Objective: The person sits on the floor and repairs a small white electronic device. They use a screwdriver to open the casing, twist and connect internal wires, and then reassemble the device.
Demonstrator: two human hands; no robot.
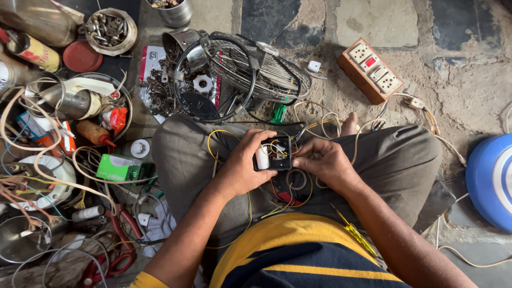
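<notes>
I sit cross-legged on a stone floor. My left hand [242,166] grips a small black open box [274,153] with a white part and coloured wires inside, held over my lap. My right hand [322,160] pinches at the box's right side, fingers among the wires. Yellow wires [218,136] loop from the box across my grey trousers. A yellow-handled screwdriver [354,237] rests on my right thigh.
A wire fan guard [256,66] lies ahead with loose metal parts. A wooden switchboard with sockets [372,69] sits to the upper right, a blue round object [490,178] at the right edge. Left are red pliers [120,240], a green box [117,167], tins, cups and tangled cables.
</notes>
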